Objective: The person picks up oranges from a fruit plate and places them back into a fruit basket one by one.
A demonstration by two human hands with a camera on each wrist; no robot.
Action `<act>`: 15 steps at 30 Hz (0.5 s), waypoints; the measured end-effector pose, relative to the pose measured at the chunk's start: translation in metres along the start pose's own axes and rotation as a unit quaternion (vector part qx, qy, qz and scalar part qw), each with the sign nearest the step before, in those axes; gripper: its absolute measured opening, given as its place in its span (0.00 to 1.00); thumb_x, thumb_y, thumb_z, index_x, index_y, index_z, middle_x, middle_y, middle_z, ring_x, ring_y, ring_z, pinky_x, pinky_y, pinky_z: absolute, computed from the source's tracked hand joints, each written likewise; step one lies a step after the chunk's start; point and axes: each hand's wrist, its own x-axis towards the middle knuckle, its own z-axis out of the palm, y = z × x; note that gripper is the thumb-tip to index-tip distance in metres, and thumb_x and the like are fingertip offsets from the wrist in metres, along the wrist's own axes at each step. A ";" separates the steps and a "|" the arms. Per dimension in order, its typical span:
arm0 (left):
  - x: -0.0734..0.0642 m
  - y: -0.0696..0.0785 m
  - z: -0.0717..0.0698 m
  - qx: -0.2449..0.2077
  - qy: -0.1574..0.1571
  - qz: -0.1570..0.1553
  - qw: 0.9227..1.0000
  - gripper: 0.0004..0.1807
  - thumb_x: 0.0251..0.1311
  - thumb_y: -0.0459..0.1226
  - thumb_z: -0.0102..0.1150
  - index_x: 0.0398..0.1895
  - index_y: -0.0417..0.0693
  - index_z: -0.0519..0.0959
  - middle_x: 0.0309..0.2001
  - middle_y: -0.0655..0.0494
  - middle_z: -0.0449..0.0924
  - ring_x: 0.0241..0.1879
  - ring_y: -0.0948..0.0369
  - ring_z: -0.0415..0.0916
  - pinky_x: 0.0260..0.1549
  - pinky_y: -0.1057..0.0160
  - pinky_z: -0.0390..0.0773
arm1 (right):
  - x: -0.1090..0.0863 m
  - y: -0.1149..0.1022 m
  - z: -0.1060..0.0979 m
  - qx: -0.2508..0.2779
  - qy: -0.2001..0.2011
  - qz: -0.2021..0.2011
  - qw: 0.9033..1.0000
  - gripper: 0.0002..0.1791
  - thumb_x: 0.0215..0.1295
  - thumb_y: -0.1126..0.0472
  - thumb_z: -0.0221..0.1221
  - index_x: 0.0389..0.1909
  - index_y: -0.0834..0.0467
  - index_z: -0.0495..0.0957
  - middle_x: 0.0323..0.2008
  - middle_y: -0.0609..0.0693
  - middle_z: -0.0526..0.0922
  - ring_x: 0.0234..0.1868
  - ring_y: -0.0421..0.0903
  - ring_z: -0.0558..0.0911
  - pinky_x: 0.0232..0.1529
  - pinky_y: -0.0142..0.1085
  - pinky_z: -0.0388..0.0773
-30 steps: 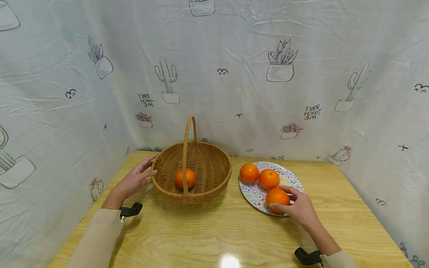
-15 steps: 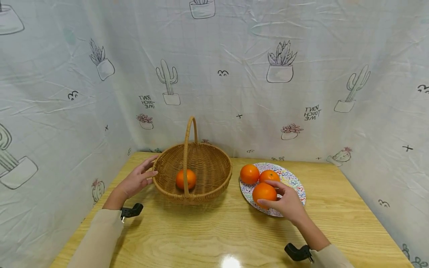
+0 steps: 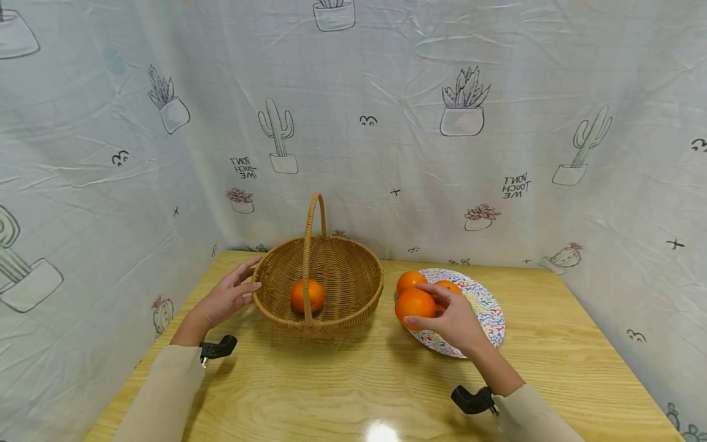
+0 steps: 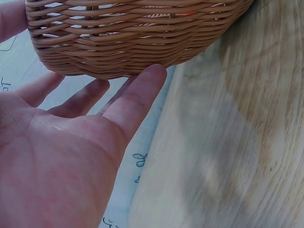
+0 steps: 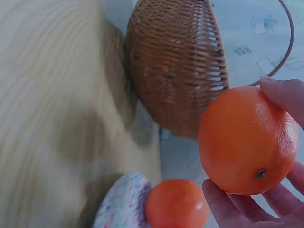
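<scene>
My right hand [image 3: 458, 319] grips an orange [image 3: 414, 309] between thumb and fingers, above the left side of a patterned plate [image 3: 488, 319]. Two more oranges lie on that plate: one at its left edge [image 3: 410, 280], the other partly hidden behind my fingers [image 3: 450, 286]. In the right wrist view, the held orange [image 5: 247, 142] shows its small green stem spot. A wicker basket [image 3: 356, 316] with a tall handle stands to the left and contains one orange [image 3: 317, 296]. With fingers fairly straight, my left hand [image 3: 226, 298] touches the basket's left side; the left wrist view shows fingertips on its weave [image 4: 142, 52].
The wooden table [image 3: 320, 393] ends at a white curtain [image 3: 353, 153] with cactus drawings at the back and sides. The basket's arched handle [image 3: 307, 258] rises over its opening. A black wrist mount sits on each arm.
My right hand has lifted the orange and carried it left across the plate, towards the basket. My left hand stays at the basket's side.
</scene>
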 end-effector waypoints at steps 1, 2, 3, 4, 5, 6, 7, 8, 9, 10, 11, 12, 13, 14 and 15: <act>0.000 0.000 0.000 0.001 0.000 0.000 1.000 0.40 0.79 0.35 0.49 0.85 0.49 0.40 0.80 0.35 0.41 0.69 0.60 0.68 0.56 0.62 0.83 | 0.002 -0.003 0.001 0.001 -0.003 -0.004 1.000 0.39 0.52 0.51 0.79 0.67 0.50 0.77 0.64 0.57 0.76 0.58 0.56 0.83 0.51 0.44 0.86; 0.000 0.000 0.000 0.001 -0.001 -0.001 1.000 0.40 0.79 0.35 0.49 0.85 0.49 0.40 0.80 0.35 0.41 0.68 0.60 0.68 0.56 0.63 0.83 | 0.004 -0.006 0.002 0.002 -0.004 -0.007 1.000 0.40 0.51 0.51 0.79 0.67 0.50 0.77 0.64 0.56 0.76 0.57 0.56 0.83 0.51 0.44 0.86; 0.000 0.000 0.000 0.002 -0.001 -0.001 1.000 0.40 0.79 0.35 0.49 0.85 0.49 0.40 0.80 0.35 0.41 0.68 0.60 0.68 0.56 0.63 0.83 | 0.006 -0.009 0.003 0.001 -0.005 -0.012 1.000 0.39 0.51 0.51 0.79 0.66 0.49 0.78 0.64 0.55 0.77 0.57 0.56 0.84 0.51 0.44 0.86; 0.000 0.000 -0.001 0.001 -0.002 -0.001 1.000 0.40 0.78 0.35 0.49 0.85 0.49 0.40 0.81 0.35 0.40 0.68 0.60 0.68 0.56 0.63 0.83 | 0.008 -0.012 0.004 0.002 -0.006 -0.015 1.000 0.39 0.51 0.50 0.79 0.66 0.49 0.78 0.64 0.54 0.77 0.57 0.55 0.84 0.51 0.44 0.86; 0.000 -0.001 -0.001 0.000 -0.002 -0.001 1.000 0.40 0.78 0.34 0.49 0.85 0.50 0.41 0.81 0.35 0.40 0.68 0.60 0.69 0.56 0.63 0.83 | 0.011 -0.015 0.005 0.002 -0.008 -0.020 1.000 0.39 0.51 0.50 0.79 0.65 0.48 0.78 0.64 0.53 0.78 0.57 0.55 0.84 0.50 0.44 0.87; 0.000 -0.001 -0.002 0.000 -0.002 -0.001 1.000 0.40 0.78 0.34 0.49 0.85 0.50 0.41 0.80 0.35 0.40 0.68 0.59 0.69 0.56 0.63 0.83 | 0.013 -0.018 0.006 0.000 -0.007 -0.022 1.000 0.38 0.50 0.50 0.80 0.65 0.47 0.79 0.63 0.52 0.79 0.56 0.54 0.84 0.49 0.43 0.87; 0.000 -0.001 -0.002 -0.002 -0.003 -0.001 1.000 0.40 0.78 0.34 0.49 0.85 0.50 0.41 0.80 0.34 0.40 0.68 0.59 0.69 0.56 0.63 0.83 | 0.015 -0.021 0.007 -0.001 -0.008 -0.024 1.000 0.38 0.50 0.49 0.80 0.64 0.47 0.79 0.63 0.51 0.80 0.56 0.54 0.84 0.49 0.43 0.87; 0.000 -0.001 -0.002 -0.003 -0.003 0.000 1.000 0.40 0.78 0.34 0.49 0.85 0.50 0.41 0.80 0.34 0.41 0.68 0.59 0.70 0.56 0.63 0.83 | 0.017 -0.024 0.008 -0.001 -0.010 -0.025 1.000 0.38 0.49 0.49 0.80 0.64 0.46 0.79 0.62 0.51 0.80 0.56 0.54 0.85 0.49 0.43 0.87; 0.000 -0.001 -0.002 -0.004 -0.003 0.000 1.000 0.40 0.78 0.33 0.50 0.85 0.50 0.41 0.80 0.34 0.41 0.68 0.59 0.70 0.56 0.63 0.83 | 0.019 -0.026 0.009 -0.001 -0.012 -0.024 1.000 0.38 0.50 0.49 0.80 0.64 0.46 0.79 0.62 0.51 0.81 0.56 0.54 0.85 0.49 0.43 0.87; 0.000 -0.002 -0.002 -0.006 -0.003 0.001 1.000 0.40 0.78 0.33 0.50 0.85 0.50 0.41 0.80 0.34 0.41 0.67 0.59 0.70 0.56 0.63 0.83 | 0.021 -0.029 0.010 0.000 -0.015 -0.023 1.000 0.38 0.50 0.49 0.80 0.64 0.47 0.79 0.62 0.51 0.81 0.56 0.54 0.85 0.48 0.43 0.87; 0.000 -0.001 -0.002 -0.006 -0.004 0.002 1.000 0.41 0.78 0.33 0.50 0.85 0.50 0.41 0.80 0.33 0.41 0.67 0.59 0.70 0.56 0.63 0.83 | 0.023 -0.031 0.012 0.002 -0.017 -0.022 1.000 0.38 0.50 0.48 0.79 0.65 0.47 0.79 0.62 0.52 0.81 0.57 0.54 0.84 0.48 0.43 0.87; 0.000 -0.002 -0.002 -0.006 -0.004 0.002 1.000 0.41 0.78 0.33 0.50 0.85 0.50 0.41 0.80 0.33 0.41 0.67 0.59 0.70 0.56 0.63 0.83 | 0.025 -0.034 0.013 0.003 -0.020 -0.021 1.000 0.39 0.51 0.48 0.79 0.66 0.48 0.78 0.62 0.52 0.81 0.57 0.54 0.84 0.48 0.43 0.87; 0.000 -0.001 -0.002 -0.005 -0.004 0.003 1.000 0.41 0.78 0.33 0.50 0.85 0.49 0.41 0.79 0.33 0.41 0.67 0.59 0.70 0.56 0.62 0.83 | 0.027 -0.036 0.014 0.008 -0.026 -0.022 0.999 0.39 0.51 0.49 0.79 0.66 0.49 0.78 0.62 0.53 0.80 0.58 0.54 0.84 0.48 0.43 0.87; 0.000 -0.001 -0.002 -0.006 -0.004 0.003 1.000 0.41 0.78 0.33 0.50 0.85 0.49 0.41 0.79 0.33 0.41 0.67 0.59 0.70 0.56 0.62 0.83 | 0.029 -0.038 0.015 0.012 -0.031 -0.022 0.999 0.40 0.52 0.49 0.79 0.67 0.49 0.78 0.63 0.53 0.80 0.58 0.55 0.83 0.48 0.43 0.87; 0.000 -0.001 -0.002 -0.006 -0.004 0.003 1.000 0.41 0.77 0.33 0.50 0.85 0.49 0.41 0.80 0.33 0.41 0.67 0.59 0.70 0.56 0.62 0.83 | 0.031 -0.039 0.016 0.020 -0.035 -0.023 0.999 0.39 0.52 0.50 0.79 0.67 0.50 0.77 0.63 0.54 0.80 0.58 0.55 0.83 0.47 0.43 0.87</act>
